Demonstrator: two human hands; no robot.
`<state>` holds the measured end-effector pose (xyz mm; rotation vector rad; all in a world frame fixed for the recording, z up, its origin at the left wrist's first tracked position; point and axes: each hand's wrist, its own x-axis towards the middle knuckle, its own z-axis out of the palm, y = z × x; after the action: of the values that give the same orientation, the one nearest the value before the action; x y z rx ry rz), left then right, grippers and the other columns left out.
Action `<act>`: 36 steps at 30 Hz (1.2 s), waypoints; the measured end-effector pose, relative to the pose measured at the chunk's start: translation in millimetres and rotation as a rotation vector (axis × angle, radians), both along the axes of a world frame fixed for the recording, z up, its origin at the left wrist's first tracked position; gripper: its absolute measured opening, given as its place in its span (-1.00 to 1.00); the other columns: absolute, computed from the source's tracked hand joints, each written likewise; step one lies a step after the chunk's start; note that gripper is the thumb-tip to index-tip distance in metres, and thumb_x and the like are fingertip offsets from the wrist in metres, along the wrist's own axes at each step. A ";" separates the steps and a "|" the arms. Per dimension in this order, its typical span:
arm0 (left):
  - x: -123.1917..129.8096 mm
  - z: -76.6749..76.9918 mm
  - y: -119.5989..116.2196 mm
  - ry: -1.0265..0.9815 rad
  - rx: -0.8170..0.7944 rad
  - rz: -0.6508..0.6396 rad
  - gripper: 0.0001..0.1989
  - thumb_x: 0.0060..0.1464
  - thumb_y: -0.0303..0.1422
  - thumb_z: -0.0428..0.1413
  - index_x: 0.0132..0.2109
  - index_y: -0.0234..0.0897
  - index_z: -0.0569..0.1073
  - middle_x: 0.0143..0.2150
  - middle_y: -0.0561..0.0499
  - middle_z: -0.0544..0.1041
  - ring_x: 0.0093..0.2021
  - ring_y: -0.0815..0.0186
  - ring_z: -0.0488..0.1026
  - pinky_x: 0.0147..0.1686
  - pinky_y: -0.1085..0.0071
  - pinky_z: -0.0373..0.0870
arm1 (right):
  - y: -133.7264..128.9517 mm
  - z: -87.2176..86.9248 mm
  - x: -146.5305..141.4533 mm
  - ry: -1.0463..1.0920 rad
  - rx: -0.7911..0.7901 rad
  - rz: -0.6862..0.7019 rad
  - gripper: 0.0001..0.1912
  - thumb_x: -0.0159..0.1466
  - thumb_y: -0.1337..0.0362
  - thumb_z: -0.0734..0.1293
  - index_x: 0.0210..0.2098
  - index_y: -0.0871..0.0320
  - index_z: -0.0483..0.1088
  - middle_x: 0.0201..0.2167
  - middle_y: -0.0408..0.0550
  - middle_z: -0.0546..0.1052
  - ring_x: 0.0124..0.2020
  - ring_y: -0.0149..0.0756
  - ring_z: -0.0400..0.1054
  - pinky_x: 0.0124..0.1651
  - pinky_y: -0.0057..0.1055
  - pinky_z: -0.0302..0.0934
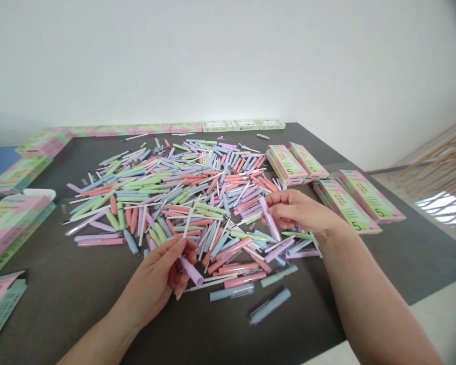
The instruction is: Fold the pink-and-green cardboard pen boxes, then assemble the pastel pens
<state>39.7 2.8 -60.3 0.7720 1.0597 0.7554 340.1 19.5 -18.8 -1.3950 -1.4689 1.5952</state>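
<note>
My left hand (161, 276) is closed round a light purple pen barrel (192, 271), its wide hollow end pointing down and toward me. From the same fingers a thin white pen refill (189, 221) sticks up. My right hand (298, 210), at the right edge of the heap, pinches another purple pen barrel (270, 221), tilted with its upper end to the left. Beneath and between both hands spreads a heap of loose pen parts (175, 177): pink, green, blue and purple barrels, white refills and clear caps. Near me lie a blue pen (269, 306) and a green pen (278, 276), each with a clear cap.
Pink-and-green pen boxes (345, 205) lie in stacks on the right of the dark table (319, 324). More boxes (114, 130) line the back and left edges. An open box (15, 223) is at the left. A white wall (228, 61) stands behind the table.
</note>
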 end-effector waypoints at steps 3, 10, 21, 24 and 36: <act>1.0 0.1 0.2 -0.007 0.003 -0.006 -0.66 -0.02 -0.11 0.25 -0.31 -0.34 0.51 -0.51 0.08 0.43 -0.72 0.53 0.25 -0.83 0.64 0.18 | 0.9 -0.6 -2.4 -0.153 0.023 -0.034 -0.88 0.11 0.29 0.26 -0.39 0.21 0.38 -0.69 -0.28 0.28 -0.70 -0.54 0.05 -0.64 -0.57 -0.11; 1.9 0.2 1.2 -0.006 0.000 -0.013 -0.66 -0.04 -0.11 0.26 -0.31 -0.34 0.50 -0.51 0.09 0.43 -0.71 0.53 0.27 -0.82 0.63 0.19 | 0.2 -8.2 -15.1 -0.795 0.291 0.036 -0.94 0.07 0.31 0.29 -0.46 0.16 0.39 -0.55 -0.17 0.46 -0.51 -0.39 0.29 -0.47 -0.50 0.06; 0.2 1.4 2.4 0.010 -0.004 0.016 -0.72 -0.04 -0.16 0.26 -0.33 -0.31 0.52 -0.48 0.07 0.45 -0.68 0.50 0.29 -0.78 0.60 0.19 | -51.9 29.7 -22.7 -0.936 0.343 0.222 -0.84 0.25 0.20 0.29 -0.29 0.12 0.47 -0.35 -0.08 0.55 -0.36 -0.28 0.39 -0.31 -0.43 0.11; 0.5 1.2 2.5 0.013 0.005 0.010 -0.72 -0.02 -0.15 0.24 -0.33 -0.31 0.52 -0.49 0.08 0.44 -0.69 0.50 0.29 -0.78 0.61 0.18 | -86.6 27.2 -27.9 -0.900 0.315 0.365 -0.77 0.18 0.10 0.38 -0.23 0.07 0.47 -0.25 -0.08 0.56 -0.22 -0.18 0.42 -0.23 -0.38 0.15; 2.0 -0.8 2.5 0.018 0.057 -0.014 -0.63 -0.09 -0.10 0.29 -0.32 -0.34 0.50 -0.52 0.10 0.43 -0.69 0.51 0.28 -0.81 0.64 0.17 | -107.0 6.7 -55.7 -1.032 0.390 0.447 -0.89 0.22 0.32 0.26 -0.28 0.15 0.42 -0.27 -0.02 0.55 -0.27 -0.16 0.47 -0.28 -0.33 0.21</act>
<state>41.7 5.3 -61.0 0.8349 1.0515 0.7705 284.4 -87.6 -12.1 -1.8143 -2.6459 0.6479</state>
